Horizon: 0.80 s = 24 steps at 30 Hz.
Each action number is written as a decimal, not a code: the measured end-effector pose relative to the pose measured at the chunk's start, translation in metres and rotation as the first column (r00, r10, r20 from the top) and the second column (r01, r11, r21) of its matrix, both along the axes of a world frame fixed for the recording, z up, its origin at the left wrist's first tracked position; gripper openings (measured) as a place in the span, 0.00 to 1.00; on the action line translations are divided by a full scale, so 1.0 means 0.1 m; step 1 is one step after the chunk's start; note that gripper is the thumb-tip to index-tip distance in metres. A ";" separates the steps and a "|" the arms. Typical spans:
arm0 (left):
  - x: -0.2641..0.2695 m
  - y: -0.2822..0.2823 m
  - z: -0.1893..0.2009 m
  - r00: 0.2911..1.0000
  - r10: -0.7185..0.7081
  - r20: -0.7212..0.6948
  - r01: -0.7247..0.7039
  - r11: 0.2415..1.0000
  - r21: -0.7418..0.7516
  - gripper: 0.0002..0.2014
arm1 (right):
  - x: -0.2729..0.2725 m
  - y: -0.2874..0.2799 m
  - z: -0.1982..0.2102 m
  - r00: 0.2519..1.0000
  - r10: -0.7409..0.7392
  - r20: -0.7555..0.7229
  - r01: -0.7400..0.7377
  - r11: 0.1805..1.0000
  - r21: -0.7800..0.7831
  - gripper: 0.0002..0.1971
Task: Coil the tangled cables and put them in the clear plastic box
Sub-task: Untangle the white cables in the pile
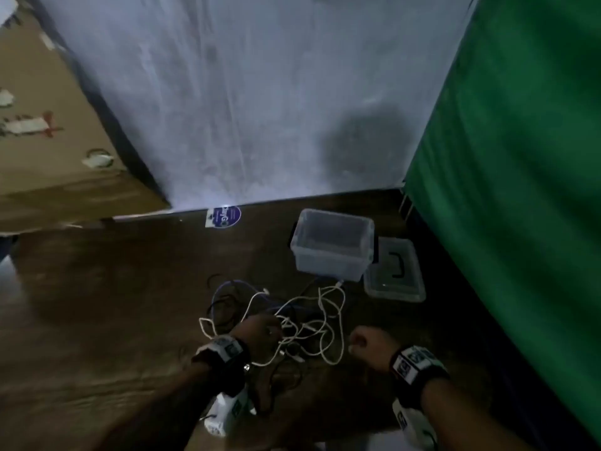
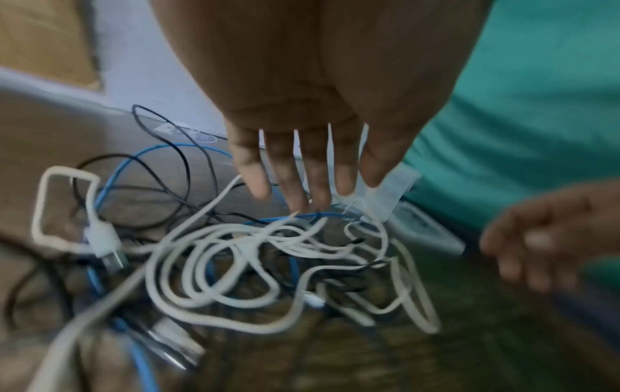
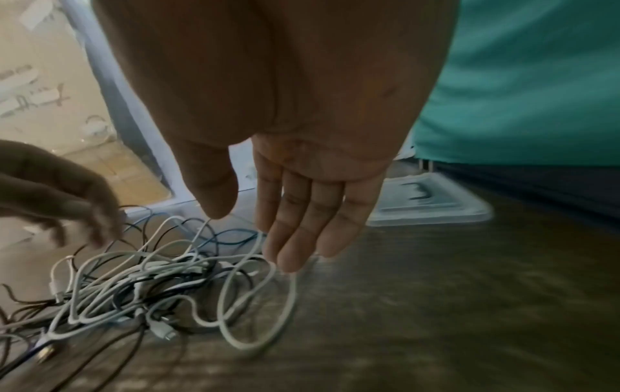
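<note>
Head view: cables point(image 1: 292, 323) under L fingers point(image 2: 288, 180), beside R fingers point(image 3: 302, 238); both spread, holding nothing.

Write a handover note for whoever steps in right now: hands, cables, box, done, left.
Left hand: open, fingers straight, over the cables, holding nothing.
Right hand: open, beside the pile's right edge, holding nothing.
Cables: white, blue and black, one tangled heap on the wooden table.
Box: empty, open, just beyond the heap; lid lying to its right.
Done: nothing coiled, nothing boxed.
Left: separate each cable, coil it, put it in the box.
</note>
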<state>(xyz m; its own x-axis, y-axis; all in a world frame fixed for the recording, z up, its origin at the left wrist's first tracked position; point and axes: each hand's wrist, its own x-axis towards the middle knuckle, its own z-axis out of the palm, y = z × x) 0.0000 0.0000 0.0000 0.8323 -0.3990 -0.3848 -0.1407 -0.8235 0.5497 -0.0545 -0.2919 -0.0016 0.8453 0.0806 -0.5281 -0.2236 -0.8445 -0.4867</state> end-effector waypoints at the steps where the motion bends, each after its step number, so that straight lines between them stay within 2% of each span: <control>1: 0.07 0.05 -0.04 0.996 -0.018 0.083 0.014 0.999 0.043 0.13 | 0.08 0.07 -0.06 1.000 -0.009 -0.003 0.009 1.000 0.010 0.14; 3: 0.21 0.12 -0.08 0.960 -0.058 0.275 0.024 0.992 0.125 0.16 | 0.18 0.20 -0.09 0.999 -0.031 -0.017 0.031 0.999 0.007 0.13; 5: 0.34 0.23 -0.13 0.889 -0.064 0.453 -0.006 0.989 0.150 0.18 | 0.26 0.33 -0.12 0.998 -0.040 -0.045 0.040 0.999 -0.013 0.13; 7: 0.38 0.36 -0.19 0.861 -0.061 0.505 -0.059 0.974 0.218 0.24 | 0.30 0.46 -0.16 0.999 -0.032 -0.044 0.029 0.998 -0.053 0.15; 8: 0.39 0.42 -0.18 0.887 -0.086 0.454 -0.055 0.956 0.289 0.31 | 0.31 0.50 -0.18 0.999 -0.022 -0.034 0.020 0.997 -0.073 0.17; 10: 0.43 0.54 -0.29 0.946 -0.194 0.258 0.071 0.904 0.421 0.47 | 0.33 0.58 -0.24 1.000 -0.014 0.017 0.015 0.995 -0.098 0.19; 13: 0.36 0.55 -0.43 0.928 -0.371 0.036 0.296 0.792 0.535 0.59 | 0.35 0.66 -0.32 0.999 -0.011 0.048 0.017 0.991 -0.133 0.22; 15: 0.31 0.51 -0.54 0.911 -0.410 -0.039 0.363 0.754 0.547 0.59 | 0.37 0.69 -0.36 1.000 -0.011 0.007 0.012 0.990 -0.137 0.22; 18: 0.30 0.44 -0.66 0.910 -0.398 -0.121 0.399 0.753 0.523 0.49 | 0.41 0.69 -0.41 0.999 0.001 -0.036 -0.006 0.991 -0.131 0.23; 21: 0.33 0.34 -0.73 0.913 -0.392 -0.114 0.393 0.771 0.501 0.38 | 0.47 0.67 -0.44 0.999 -0.018 -0.043 0.016 0.998 -0.053 0.27; 24: 0.38 0.22 -0.73 0.910 -0.404 -0.096 0.396 0.774 0.494 0.36 | 0.49 0.66 -0.45 0.999 -0.042 0.001 0.042 0.998 -0.041 0.32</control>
<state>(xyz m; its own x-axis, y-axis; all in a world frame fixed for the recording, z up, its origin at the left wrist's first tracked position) 0.0377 0.0220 -0.0732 0.6473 -0.4573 -0.6098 -0.5228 -0.8486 0.0815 -0.0053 -0.2262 -0.0468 0.8478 0.0235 -0.5297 -0.2587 -0.8537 -0.4519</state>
